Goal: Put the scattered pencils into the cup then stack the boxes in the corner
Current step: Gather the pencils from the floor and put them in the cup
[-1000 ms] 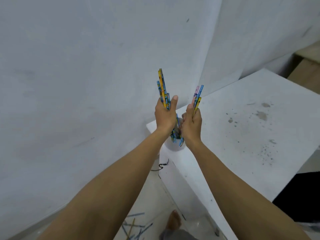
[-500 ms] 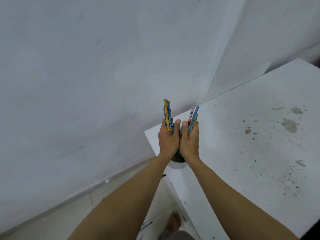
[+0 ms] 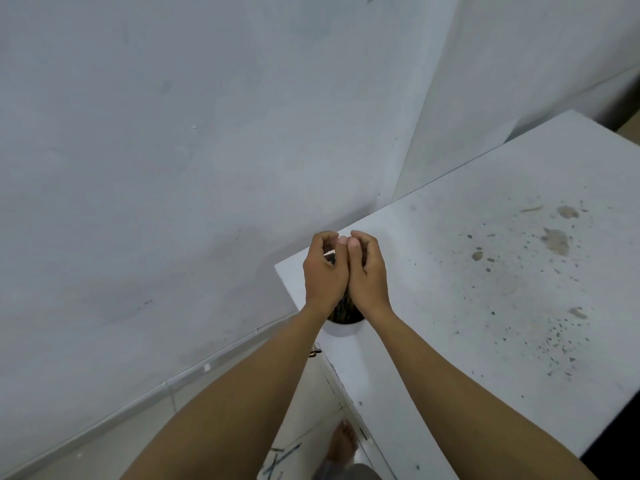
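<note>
A white cup [image 3: 343,329] stands at the near left corner of the white table [image 3: 467,341]. Dark pencils [image 3: 343,309] stand inside it, seen between my wrists. Directly above the cup my left hand [image 3: 322,276] and my right hand [image 3: 370,276] are pressed side by side, thumbs touching. Their fingers are curled loosely with gaps showing, and no pencil sticks out above them. A dark pencil end shows in the gap of the left hand. No boxes are in view.
Grey walls meet in a corner behind the table. The tabletop is stained and speckled on its right part [image 3: 554,240]. On the floor below lie a few loose pencils [image 3: 281,458] beside my bare foot [image 3: 343,445]. A small black item [image 3: 314,352] hangs at the table's left edge.
Both hands came down onto the cup with their pencil bundles. The pencils that stuck up above my fists have slid down into the cup, and my fingers have loosened.
</note>
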